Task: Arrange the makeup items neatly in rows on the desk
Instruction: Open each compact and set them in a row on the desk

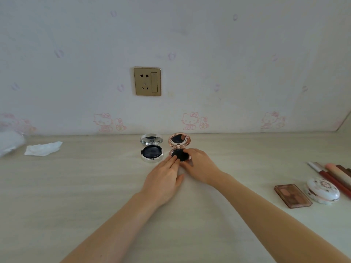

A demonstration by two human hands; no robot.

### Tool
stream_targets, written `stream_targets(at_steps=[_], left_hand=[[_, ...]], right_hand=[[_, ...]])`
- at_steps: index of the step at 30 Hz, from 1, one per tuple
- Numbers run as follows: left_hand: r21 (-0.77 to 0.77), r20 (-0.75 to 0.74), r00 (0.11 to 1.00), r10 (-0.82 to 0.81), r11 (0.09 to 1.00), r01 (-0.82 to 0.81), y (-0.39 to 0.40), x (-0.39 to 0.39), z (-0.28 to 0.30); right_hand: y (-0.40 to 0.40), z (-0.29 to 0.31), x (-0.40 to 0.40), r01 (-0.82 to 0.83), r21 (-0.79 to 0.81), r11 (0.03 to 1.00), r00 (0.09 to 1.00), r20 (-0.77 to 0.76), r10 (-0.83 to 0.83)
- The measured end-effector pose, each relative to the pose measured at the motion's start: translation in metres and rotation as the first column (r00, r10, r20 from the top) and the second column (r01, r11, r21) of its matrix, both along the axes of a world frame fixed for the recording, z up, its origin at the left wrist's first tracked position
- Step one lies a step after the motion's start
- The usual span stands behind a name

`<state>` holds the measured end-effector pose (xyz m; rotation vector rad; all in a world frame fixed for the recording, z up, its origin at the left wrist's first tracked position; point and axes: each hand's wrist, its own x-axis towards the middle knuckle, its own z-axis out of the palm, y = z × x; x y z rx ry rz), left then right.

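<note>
Two open round compacts stand side by side at the back of the pale desk (95,196). The silver compact (152,149) is on the left, its mirror lid upright and a dark puff in its base. The rose-gold compact (179,144) is on the right, lid up. My left hand (163,181) lies flat with its fingertips touching the black puff (180,155) in the rose-gold base. My right hand (199,166) curls round the right side of that base and puff.
At the right edge lie a brown eyeshadow palette (292,195), a white flowered round case (323,190) and several lipstick-like sticks (334,174). A crumpled tissue (42,148) and white wadding (9,143) lie at the far left. A wall socket (147,81) is above.
</note>
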<state>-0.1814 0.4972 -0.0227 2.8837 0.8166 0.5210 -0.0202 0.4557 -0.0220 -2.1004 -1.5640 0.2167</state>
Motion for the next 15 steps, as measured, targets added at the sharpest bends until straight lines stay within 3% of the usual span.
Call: stream_targets(at_steps=[15], left_hand=[[-0.095,0.069,0.998,0.002,0.995,0.004,0.0072,0.0032,-0.0084]], right_hand=[[0.0029,0.0036,-0.0046,-0.021,0.042,0.999,0.999,-0.029,0.023]])
